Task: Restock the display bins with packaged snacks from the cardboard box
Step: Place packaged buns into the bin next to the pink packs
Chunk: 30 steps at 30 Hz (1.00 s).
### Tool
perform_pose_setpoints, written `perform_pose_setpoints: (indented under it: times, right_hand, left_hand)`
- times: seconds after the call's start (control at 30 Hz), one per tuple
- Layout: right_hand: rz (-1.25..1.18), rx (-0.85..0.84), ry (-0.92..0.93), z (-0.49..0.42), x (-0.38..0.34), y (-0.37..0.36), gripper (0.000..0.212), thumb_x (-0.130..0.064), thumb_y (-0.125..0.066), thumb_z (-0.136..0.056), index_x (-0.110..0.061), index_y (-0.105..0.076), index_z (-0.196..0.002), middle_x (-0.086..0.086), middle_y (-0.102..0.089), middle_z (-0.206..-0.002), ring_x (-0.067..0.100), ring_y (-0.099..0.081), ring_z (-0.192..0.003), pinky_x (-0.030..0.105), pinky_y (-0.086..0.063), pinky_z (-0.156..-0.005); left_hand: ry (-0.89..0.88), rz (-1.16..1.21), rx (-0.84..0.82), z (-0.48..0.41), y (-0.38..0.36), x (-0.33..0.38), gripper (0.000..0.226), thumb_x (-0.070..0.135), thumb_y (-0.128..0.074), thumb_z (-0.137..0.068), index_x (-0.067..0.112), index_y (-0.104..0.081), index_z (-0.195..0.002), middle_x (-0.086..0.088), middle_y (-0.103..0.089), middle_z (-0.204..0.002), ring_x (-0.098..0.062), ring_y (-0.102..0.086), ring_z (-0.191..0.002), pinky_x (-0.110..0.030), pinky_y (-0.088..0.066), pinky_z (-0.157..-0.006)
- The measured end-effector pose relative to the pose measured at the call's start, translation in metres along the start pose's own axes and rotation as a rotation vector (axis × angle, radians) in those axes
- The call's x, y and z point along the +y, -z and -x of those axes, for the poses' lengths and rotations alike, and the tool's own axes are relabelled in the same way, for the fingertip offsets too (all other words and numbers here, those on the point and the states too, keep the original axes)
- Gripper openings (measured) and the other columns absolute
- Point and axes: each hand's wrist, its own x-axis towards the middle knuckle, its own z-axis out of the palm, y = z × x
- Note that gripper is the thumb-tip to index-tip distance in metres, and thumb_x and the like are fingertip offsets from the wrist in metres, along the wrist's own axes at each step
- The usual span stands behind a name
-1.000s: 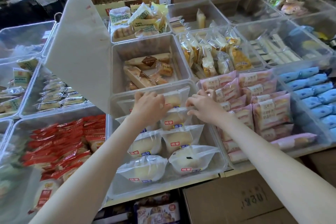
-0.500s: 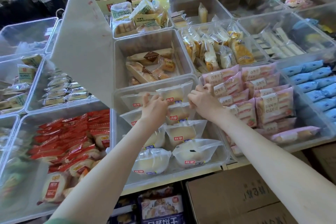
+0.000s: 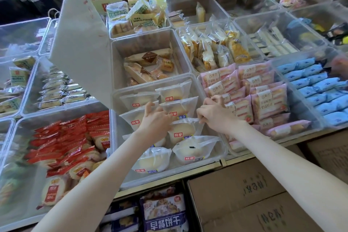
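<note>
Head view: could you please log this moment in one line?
phase: arranging | left hand: on bun packs, grip unclear | right hand: pinches bun pack top edge | clear bin: holds packs

Raised lid (image 3: 81, 43) walls off bun bin (image 3: 197, 165) left side; open above; bun packs (image 3: 194, 149) crowd inside

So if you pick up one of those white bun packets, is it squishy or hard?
Probably squishy: the bun packet looks puffy inside thin, crinkled plastic. Likely light, since the right hand just pinches its top edge. The smooth wrapper may slip.
</note>
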Motion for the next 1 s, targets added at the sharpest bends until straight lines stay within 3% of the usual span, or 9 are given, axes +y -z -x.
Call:
perform_pose_setpoints:
  times: [0.13, 0.23, 0.3, 0.37, 0.5, 0.6, 0.77, 0.93, 1.0]
  right_hand:
    - [0.09, 0.085, 0.023, -0.003, -0.003, 0.006, 0.041, 0.008, -0.08, -0.044, -0.021, -0.054, -0.056, -0.014, -0.055, -0.054, 0.008, -0.037, -0.079, 0.032, -0.02, -0.079]
    - [0.138, 0.005, -0.018, 0.001, -0.006, 0.004, 0.026, 0.002, -0.07, -0.07, -0.021, -0.059, -0.072, -0.012, -0.061, -0.074, 0.011, -0.041, -0.096, 0.032, -0.013, -0.09]
    - [0.107, -0.017, -0.03, 0.004, -0.01, 0.008, 0.009, -0.012, -0.057, -0.087, -0.019, -0.058, -0.091, -0.009, -0.059, -0.096, 0.015, -0.041, -0.11, 0.032, -0.007, -0.096]
    - [0.064, -0.03, -0.041, 0.012, -0.015, 0.018, 0.019, -0.031, -0.057, -0.09, -0.02, -0.052, -0.104, -0.009, -0.051, -0.109, 0.015, -0.036, -0.117, 0.032, -0.005, -0.099]
    - [-0.019, -0.278, -0.074, 0.043, -0.017, 0.033, 0.037, -0.056, -0.061, -0.076, -0.027, -0.045, -0.092, -0.012, -0.039, -0.098, 0.016, -0.023, -0.119, 0.041, -0.022, -0.104]
    - [0.104, -0.405, -0.042, 0.056, -0.02, 0.022, 0.02, -0.041, -0.063, -0.081, -0.023, -0.055, -0.084, -0.011, -0.041, -0.094, 0.019, -0.028, -0.122, 0.044, -0.031, -0.103]
    - [0.25, -0.091, 0.147, 0.057, -0.028, 0.012, 0.033, -0.018, -0.09, -0.05, -0.022, -0.058, -0.051, -0.012, -0.05, -0.062, 0.015, -0.057, -0.078, 0.038, -0.025, -0.089]
    - [0.265, -0.112, 0.081, 0.063, -0.041, 0.006, 0.005, -0.009, -0.068, -0.079, -0.014, -0.067, -0.079, -0.002, -0.059, -0.083, 0.023, -0.053, -0.1, 0.042, -0.013, -0.101]
    - [0.261, -0.208, -0.014, 0.062, -0.044, 0.01, 0.016, -0.006, -0.052, -0.089, -0.011, -0.066, -0.096, 0.001, -0.059, -0.099, 0.023, -0.044, -0.114, 0.043, -0.005, -0.107]
  left_hand:
    - [0.063, 0.052, 0.063, -0.002, 0.0, 0.008, 0.021, 0.02, -0.046, -0.094, 0.024, -0.064, -0.103, 0.009, -0.059, -0.108, -0.011, -0.04, -0.122, -0.04, 0.0, -0.108]
    - [0.062, 0.035, 0.012, -0.002, -0.005, 0.014, 0.023, 0.015, -0.051, -0.088, 0.024, -0.064, -0.106, 0.006, -0.062, -0.102, -0.015, -0.045, -0.117, -0.04, -0.002, -0.109]
    - [0.098, -0.048, 0.094, 0.002, -0.007, 0.019, 0.022, 0.012, -0.069, -0.07, 0.022, -0.066, -0.089, 0.006, -0.063, -0.084, -0.017, -0.057, -0.097, -0.04, -0.015, -0.104]
    - [0.125, -0.063, 0.248, 0.008, -0.006, 0.019, 0.032, 0.016, -0.083, -0.046, 0.019, -0.062, -0.069, 0.006, -0.058, -0.067, -0.019, -0.061, -0.071, -0.037, -0.023, -0.091]
    - [-0.071, 0.118, 0.175, 0.035, 0.003, 0.029, 0.036, 0.056, -0.058, -0.084, 0.021, -0.06, -0.094, 0.007, -0.06, -0.095, -0.015, -0.055, -0.098, -0.036, -0.016, -0.095]
    - [-0.162, 0.021, 0.052, 0.046, 0.001, 0.034, 0.041, 0.06, -0.049, -0.087, 0.025, -0.058, -0.105, 0.011, -0.059, -0.103, -0.011, -0.048, -0.11, -0.037, -0.007, -0.099]
    - [-0.137, -0.052, 0.005, 0.044, -0.009, 0.035, 0.021, 0.031, -0.05, -0.096, 0.024, -0.06, -0.113, 0.01, -0.064, -0.108, -0.014, -0.045, -0.114, -0.037, -0.005, -0.092]
    - [-0.091, -0.045, -0.008, 0.046, -0.021, 0.042, 0.023, 0.021, -0.051, -0.095, 0.019, -0.054, -0.117, 0.005, -0.063, -0.105, -0.017, -0.053, -0.105, -0.036, -0.011, -0.096]
    - [-0.06, -0.032, 0.036, 0.049, -0.024, 0.048, 0.025, 0.012, -0.047, -0.094, 0.014, -0.051, -0.119, 0.001, -0.059, -0.109, -0.02, -0.055, -0.106, -0.035, -0.016, -0.101]
